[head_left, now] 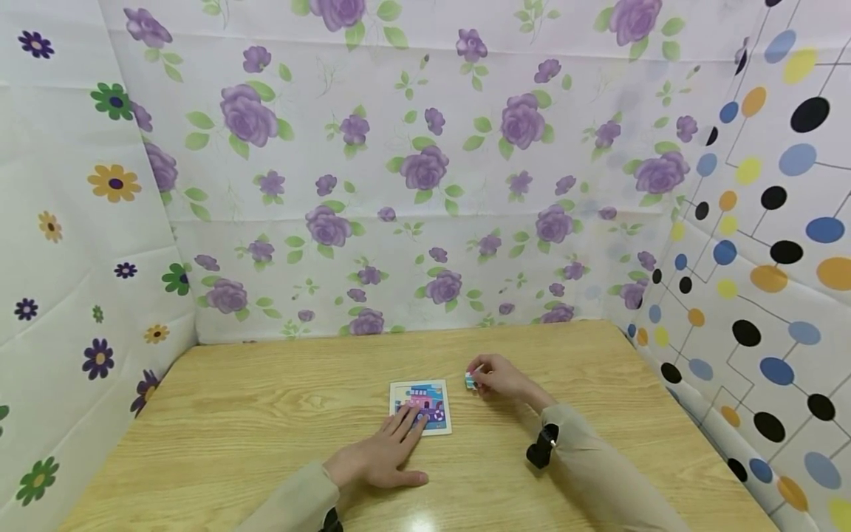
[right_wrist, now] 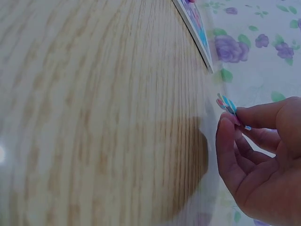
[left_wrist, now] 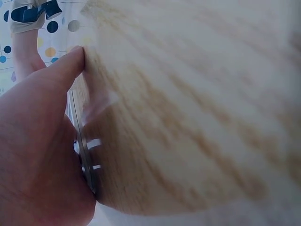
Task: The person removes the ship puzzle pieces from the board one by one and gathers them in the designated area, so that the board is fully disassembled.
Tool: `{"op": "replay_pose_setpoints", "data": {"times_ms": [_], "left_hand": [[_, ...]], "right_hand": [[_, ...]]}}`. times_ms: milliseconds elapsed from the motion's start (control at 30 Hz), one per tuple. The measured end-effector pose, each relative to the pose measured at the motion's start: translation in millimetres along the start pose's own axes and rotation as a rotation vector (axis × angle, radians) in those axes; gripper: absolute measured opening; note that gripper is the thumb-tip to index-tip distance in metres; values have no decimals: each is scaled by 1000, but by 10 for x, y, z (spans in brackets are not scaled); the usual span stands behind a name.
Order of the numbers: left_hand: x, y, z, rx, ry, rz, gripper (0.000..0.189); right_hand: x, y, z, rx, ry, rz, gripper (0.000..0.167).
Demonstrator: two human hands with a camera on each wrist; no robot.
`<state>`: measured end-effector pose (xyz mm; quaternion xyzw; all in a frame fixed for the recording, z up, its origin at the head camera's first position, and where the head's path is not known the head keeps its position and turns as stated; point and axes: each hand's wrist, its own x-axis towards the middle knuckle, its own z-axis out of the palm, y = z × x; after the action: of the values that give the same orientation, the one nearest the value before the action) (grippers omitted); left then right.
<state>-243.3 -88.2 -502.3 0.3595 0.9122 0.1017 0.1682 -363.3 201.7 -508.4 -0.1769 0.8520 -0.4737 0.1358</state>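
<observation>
A square picture puzzle (head_left: pixel 439 403) with a white frame and a pink, purple and blue picture lies on the table. My left hand (head_left: pixel 385 452) rests with straight, spread fingers over its lower left part, hiding some of the picture. To the right of the puzzle, my right hand (head_left: pixel 501 377) pinches a small puzzle piece (head_left: pixel 470 381) between thumb and fingers. In the right wrist view the puzzle piece (right_wrist: pixel 228 104) shows light blue, white and pink, tilted and held above the table. The left wrist view has the left hand (left_wrist: pixel 37 136) along the table surface.
The wooden table (head_left: pixel 266 414) stretches around both hands. A flowered cloth (head_left: pixel 399 185) hangs behind it, with another flowered cloth (head_left: pixel 60 258) on the left and a dotted cloth (head_left: pixel 764 295) on the right. Each wrist wears a black camera band (head_left: pixel 545 445).
</observation>
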Motion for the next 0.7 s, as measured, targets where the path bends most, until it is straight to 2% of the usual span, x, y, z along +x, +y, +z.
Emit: {"op": "replay_pose_setpoints", "data": {"times_ms": [267,700], "left_hand": [[4,-20,25,6,1,-2,96],[5,-38,44,12,21,9,95]], "right_hand": [[6,-11,11,-92,47,19,14],[4,10,10,-131,71,11,11]]}}
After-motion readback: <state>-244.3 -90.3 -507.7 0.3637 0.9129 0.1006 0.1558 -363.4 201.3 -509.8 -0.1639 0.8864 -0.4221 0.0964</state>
